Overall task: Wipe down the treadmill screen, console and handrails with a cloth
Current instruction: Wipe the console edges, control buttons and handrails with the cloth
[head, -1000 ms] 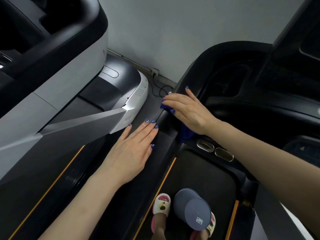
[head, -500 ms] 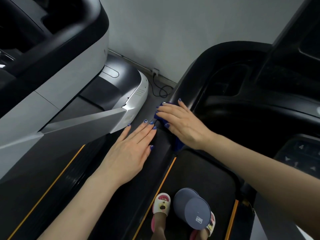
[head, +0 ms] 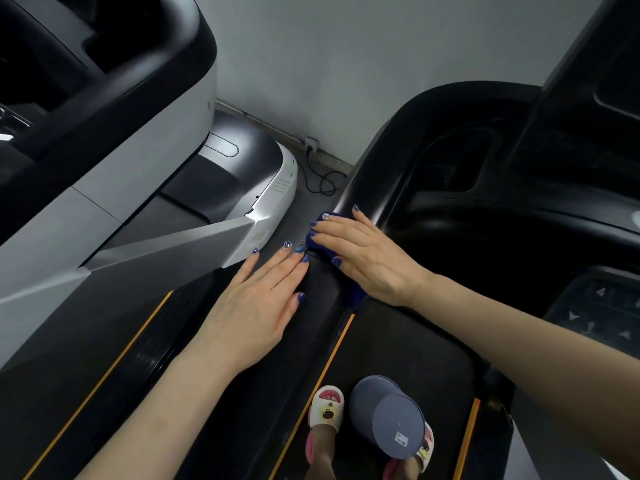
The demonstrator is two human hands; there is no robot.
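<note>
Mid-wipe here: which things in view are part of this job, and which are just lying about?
In the job:
blue cloth
right hand pressing it
black handrail
console keypad
left hand braced flat

Just lying about:
grey cylinder by the slippers
neighbouring white treadmill
floor cable

This looks like a gym or exercise room, probably a small one. Two treadmills stand side by side: a black treadmill (head: 433,188) with a button panel (head: 602,313) and a belt (head: 398,348) edged in orange, and a white and grey treadmill (head: 145,188) just beside it. A plain grey wall (head: 346,64) stands behind, with a power cable (head: 322,181) on the floor.
</note>
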